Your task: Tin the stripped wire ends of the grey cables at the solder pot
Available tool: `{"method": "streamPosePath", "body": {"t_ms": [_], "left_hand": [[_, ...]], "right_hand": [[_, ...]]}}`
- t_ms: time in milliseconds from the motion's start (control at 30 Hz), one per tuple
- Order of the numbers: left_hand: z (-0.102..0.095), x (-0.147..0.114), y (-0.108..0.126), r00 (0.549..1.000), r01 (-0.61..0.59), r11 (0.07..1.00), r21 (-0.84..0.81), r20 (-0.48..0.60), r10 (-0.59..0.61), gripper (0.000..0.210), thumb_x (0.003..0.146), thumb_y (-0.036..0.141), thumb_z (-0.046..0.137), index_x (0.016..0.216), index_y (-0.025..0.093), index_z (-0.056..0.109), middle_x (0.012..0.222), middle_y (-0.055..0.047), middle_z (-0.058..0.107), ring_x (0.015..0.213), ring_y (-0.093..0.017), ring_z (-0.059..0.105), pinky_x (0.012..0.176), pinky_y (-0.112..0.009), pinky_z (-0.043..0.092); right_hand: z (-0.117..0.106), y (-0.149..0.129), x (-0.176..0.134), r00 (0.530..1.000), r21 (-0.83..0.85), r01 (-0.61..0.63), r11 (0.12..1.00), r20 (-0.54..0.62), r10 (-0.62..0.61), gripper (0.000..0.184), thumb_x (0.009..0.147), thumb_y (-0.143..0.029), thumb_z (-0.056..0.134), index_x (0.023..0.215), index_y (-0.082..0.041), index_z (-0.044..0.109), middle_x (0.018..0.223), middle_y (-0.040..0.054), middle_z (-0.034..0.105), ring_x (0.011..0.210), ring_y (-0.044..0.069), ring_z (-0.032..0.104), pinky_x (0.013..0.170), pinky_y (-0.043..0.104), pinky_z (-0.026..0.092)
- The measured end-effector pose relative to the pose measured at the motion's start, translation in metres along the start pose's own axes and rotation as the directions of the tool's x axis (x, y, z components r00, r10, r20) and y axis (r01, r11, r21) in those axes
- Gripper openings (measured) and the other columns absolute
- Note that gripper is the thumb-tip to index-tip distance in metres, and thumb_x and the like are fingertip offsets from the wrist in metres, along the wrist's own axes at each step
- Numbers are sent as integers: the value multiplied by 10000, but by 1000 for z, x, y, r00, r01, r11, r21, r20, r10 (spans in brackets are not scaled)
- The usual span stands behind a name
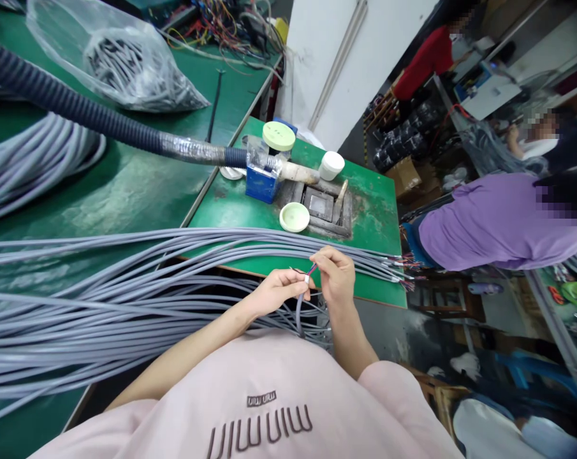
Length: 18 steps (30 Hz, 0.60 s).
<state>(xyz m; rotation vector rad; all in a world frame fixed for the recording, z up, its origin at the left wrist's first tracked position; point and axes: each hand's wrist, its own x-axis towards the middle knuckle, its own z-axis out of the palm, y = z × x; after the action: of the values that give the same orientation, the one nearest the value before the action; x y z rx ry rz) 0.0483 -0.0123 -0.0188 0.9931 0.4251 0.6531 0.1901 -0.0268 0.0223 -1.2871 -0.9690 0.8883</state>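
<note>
Close to my chest, a grey cable hangs with its end up and thin coloured wires fanning out of it. My left hand pinches that end near a white band. Fingertips of my right hand are closed on the thin wires just above; dark and reddish strands show between the two hands. Behind my hands a bundle of grey cables runs across the green table, its stripped ends at the right edge. More grey cables lie below and left.
A solder pot is set in the table, beside a fume hose, a blue box, a pale green dish and a white cup. A bag of cables lies far left. A person in purple sits at right.
</note>
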Motion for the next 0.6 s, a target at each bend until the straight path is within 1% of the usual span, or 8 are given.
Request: {"method": "streamPosePath", "body": {"t_ms": [133,167,200,267,333,367,467,600], "left_hand": [[-1,-3,-2,998,55,998,-39,15,-54,355,710,466,741,758,116,708,648,-53,664,599,-123,551,623,-247,418],[-2,-4,-3,998,62,997,-52,7,-62,370,705,480,742,759,115,708,639,-51,661,591,-122,547,620,-248,417],[-3,-4,-5,998,59,996,-64,-8,-60,384,701,494,741,751,115,708,632,-50,656,586,-121,543,622,-250,419],[-6,-5,-8,999,34,997,-74,-38,-37,396,706,509,733,710,114,704,639,-55,655,600,-123,543,642,-255,426],[-10,-5,-10,999,10,997,-74,-45,-13,389,724,502,723,694,115,705,657,-60,658,625,-128,550,665,-258,431],[-11,-5,-10,999,3,997,-73,-40,-6,384,731,498,719,699,116,708,663,-61,660,633,-130,552,672,-259,432],[-13,-5,-10,1000,-3,998,-67,-21,2,381,738,497,714,704,117,712,662,-62,663,636,-133,549,678,-261,431],[-11,-4,-10,1000,8,998,-60,4,-8,382,736,496,713,682,117,706,654,-62,663,626,-135,546,679,-267,430]], "right_hand": [[-13,-6,16,983,107,134,985,-143,-118,142,716,-239,623,578,-211,610,558,-30,494,547,110,422,611,292,397],[-18,-7,19,981,101,150,984,-140,-135,133,724,-230,625,592,-210,624,558,-32,499,543,105,419,611,288,395],[-22,-7,20,987,69,138,988,-95,-131,117,728,-222,636,613,-209,651,565,-31,515,544,102,424,605,281,392],[-27,-7,20,996,-46,54,998,73,-50,86,732,-227,670,658,-206,708,586,-22,563,555,103,450,582,268,386],[-28,-5,16,969,-163,-47,985,230,85,85,732,-276,696,718,-209,746,607,-18,603,560,108,476,560,260,393],[-27,-5,14,950,-198,-88,976,277,142,104,728,-302,704,748,-213,755,627,-17,625,568,111,492,563,260,407],[-19,-4,10,912,-216,-137,967,353,208,138,691,-328,734,780,-226,760,699,-11,676,642,130,564,633,277,460],[-6,-9,9,901,-203,-104,974,396,178,100,690,-318,743,715,-222,743,721,1,679,687,148,601,692,303,483]]}}
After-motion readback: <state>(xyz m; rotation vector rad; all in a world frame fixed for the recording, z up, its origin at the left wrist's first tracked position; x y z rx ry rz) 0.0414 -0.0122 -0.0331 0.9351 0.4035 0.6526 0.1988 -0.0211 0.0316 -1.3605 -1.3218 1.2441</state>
